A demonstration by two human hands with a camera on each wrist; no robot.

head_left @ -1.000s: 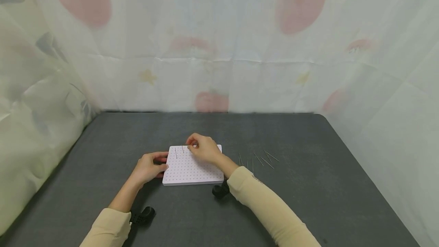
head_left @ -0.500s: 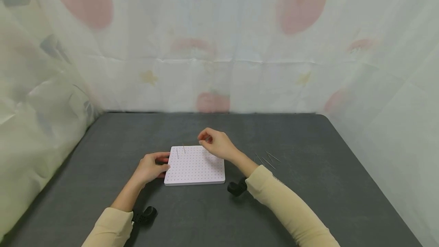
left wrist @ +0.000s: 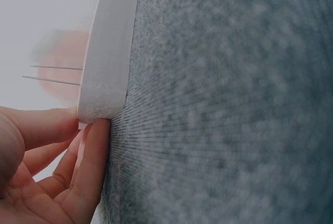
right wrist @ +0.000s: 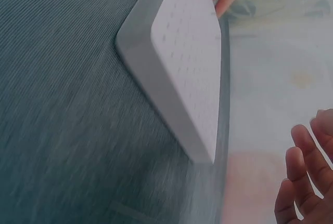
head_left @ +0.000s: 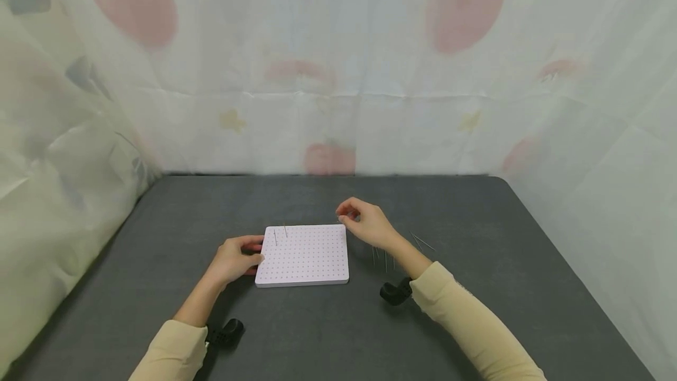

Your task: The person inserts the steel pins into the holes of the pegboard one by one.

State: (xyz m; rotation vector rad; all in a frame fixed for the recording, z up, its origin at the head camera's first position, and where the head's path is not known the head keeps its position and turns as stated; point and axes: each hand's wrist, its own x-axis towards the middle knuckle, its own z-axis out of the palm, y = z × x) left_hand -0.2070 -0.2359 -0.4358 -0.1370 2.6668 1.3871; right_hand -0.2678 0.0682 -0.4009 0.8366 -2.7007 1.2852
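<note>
A white curtain [head_left: 391, 34] hangs behind the dark gray table [head_left: 317, 334] — red fruit prints [head_left: 466, 7], small yellow stars [head_left: 231, 121] — with a shiny cream drape [head_left: 47, 204] along the left.

We read no text, label, brand, number or sign beside or beyond the left hand [head_left: 231, 260] or right hand [head_left: 369, 223].

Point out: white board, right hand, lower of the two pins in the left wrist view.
White board [head_left: 304, 256]: head view, middle of its dotted top face.
Right hand [head_left: 370, 226]: head view, back of the hand.
Lower pin [left wrist: 51, 80]: left wrist view, middle of its shaft.
</note>
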